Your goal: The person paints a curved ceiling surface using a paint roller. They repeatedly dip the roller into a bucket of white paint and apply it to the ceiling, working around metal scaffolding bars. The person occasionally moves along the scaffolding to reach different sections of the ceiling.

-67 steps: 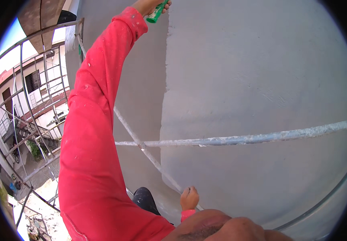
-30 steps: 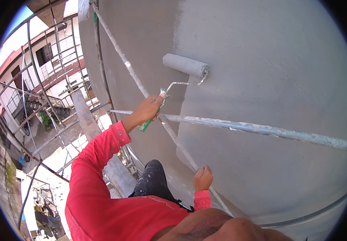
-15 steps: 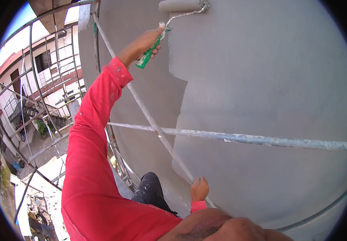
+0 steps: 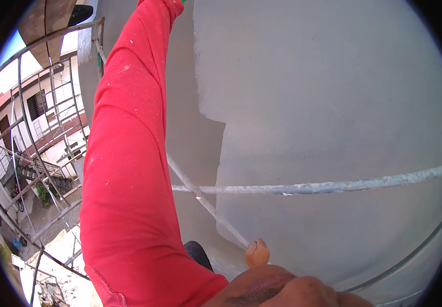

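My left arm, in a paint-flecked red sleeve (image 4: 128,133), reaches straight up past the top edge, so its hand is out of the picture. Beside the cuff shows only a scrap of the green handle (image 4: 183,1) of a paint roller; the roller head is out of sight. Low in the middle, my right hand (image 4: 257,253) is closed around a pale diagonal scaffold brace (image 4: 226,226). Before me rises a grey wall (image 4: 323,112), darker on the left, with a stepped edge between the two shades.
A whitish horizontal scaffold pipe (image 4: 333,187) crosses the brace in front of the wall. My dark-clothed knee (image 4: 198,254) shows below. More scaffold frames (image 4: 24,107) stand left, with planks (image 4: 47,25) above them. Beyond are a pale building (image 4: 36,105) and the ground far below.
My left arm has stretched further up, taking the hand and nearly all of the paint roller out of view. The view has shifted slightly; my right hand stays on the brace.
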Action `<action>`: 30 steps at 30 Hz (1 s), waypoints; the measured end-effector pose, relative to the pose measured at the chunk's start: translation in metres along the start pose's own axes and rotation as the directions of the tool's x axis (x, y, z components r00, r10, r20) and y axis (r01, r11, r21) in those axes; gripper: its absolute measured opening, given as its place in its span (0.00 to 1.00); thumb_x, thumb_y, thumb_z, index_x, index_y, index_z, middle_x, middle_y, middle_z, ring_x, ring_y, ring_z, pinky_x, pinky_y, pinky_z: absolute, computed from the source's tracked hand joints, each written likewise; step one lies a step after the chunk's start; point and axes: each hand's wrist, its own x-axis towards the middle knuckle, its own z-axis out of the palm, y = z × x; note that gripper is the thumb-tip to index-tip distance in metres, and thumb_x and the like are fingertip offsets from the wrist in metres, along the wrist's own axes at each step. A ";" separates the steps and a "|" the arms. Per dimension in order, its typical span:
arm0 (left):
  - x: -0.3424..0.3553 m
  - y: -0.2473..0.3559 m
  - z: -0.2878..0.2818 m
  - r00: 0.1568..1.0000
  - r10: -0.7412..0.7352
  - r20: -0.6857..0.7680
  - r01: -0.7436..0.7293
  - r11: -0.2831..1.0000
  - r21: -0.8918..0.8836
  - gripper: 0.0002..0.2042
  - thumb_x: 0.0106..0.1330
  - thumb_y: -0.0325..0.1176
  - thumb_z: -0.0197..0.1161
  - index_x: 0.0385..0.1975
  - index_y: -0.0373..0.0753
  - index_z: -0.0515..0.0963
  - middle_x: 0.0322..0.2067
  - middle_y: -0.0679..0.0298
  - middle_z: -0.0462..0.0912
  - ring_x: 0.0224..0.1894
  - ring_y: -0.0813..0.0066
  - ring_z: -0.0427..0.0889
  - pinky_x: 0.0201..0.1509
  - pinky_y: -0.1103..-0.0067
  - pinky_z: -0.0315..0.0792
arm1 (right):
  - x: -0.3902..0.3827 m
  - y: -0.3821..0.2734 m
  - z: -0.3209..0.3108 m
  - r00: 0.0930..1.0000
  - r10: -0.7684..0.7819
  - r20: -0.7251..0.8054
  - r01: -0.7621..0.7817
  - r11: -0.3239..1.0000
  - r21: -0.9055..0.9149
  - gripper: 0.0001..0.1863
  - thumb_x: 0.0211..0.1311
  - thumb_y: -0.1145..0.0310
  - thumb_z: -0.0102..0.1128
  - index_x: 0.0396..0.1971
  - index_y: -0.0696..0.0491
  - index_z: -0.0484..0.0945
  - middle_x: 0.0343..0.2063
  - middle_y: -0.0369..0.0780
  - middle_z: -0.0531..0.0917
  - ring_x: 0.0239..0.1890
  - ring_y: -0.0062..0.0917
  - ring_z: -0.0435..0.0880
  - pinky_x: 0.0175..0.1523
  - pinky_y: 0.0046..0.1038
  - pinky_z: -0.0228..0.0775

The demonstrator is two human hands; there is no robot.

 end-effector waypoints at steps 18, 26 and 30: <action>-0.209 -0.030 0.018 0.886 -0.438 -0.151 0.454 0.758 0.469 0.26 0.74 0.64 0.48 0.32 0.44 0.66 0.18 0.72 0.67 0.14 0.86 0.64 0.14 0.84 0.62 | 0.003 0.001 0.000 0.996 -0.032 0.077 0.033 0.999 -0.014 0.11 0.61 0.68 0.51 0.32 0.59 0.79 0.29 0.54 0.83 0.32 0.54 0.82 0.39 0.51 0.74; -0.080 -0.004 0.001 0.968 -0.238 -0.077 0.249 0.899 0.359 0.22 0.76 0.59 0.48 0.42 0.46 0.75 0.20 0.71 0.70 0.16 0.82 0.66 0.17 0.81 0.63 | 0.002 -0.005 0.004 0.997 -0.005 0.079 0.006 1.000 -0.023 0.12 0.61 0.67 0.51 0.33 0.59 0.80 0.31 0.55 0.84 0.34 0.55 0.83 0.42 0.51 0.75; -0.026 0.018 0.020 0.990 -0.135 -0.032 0.138 0.967 0.216 0.19 0.76 0.56 0.50 0.45 0.47 0.77 0.20 0.72 0.70 0.15 0.80 0.66 0.17 0.80 0.62 | 0.003 -0.001 -0.002 0.999 0.006 0.048 -0.003 0.999 -0.045 0.12 0.61 0.67 0.50 0.33 0.59 0.79 0.30 0.55 0.84 0.34 0.55 0.83 0.42 0.51 0.75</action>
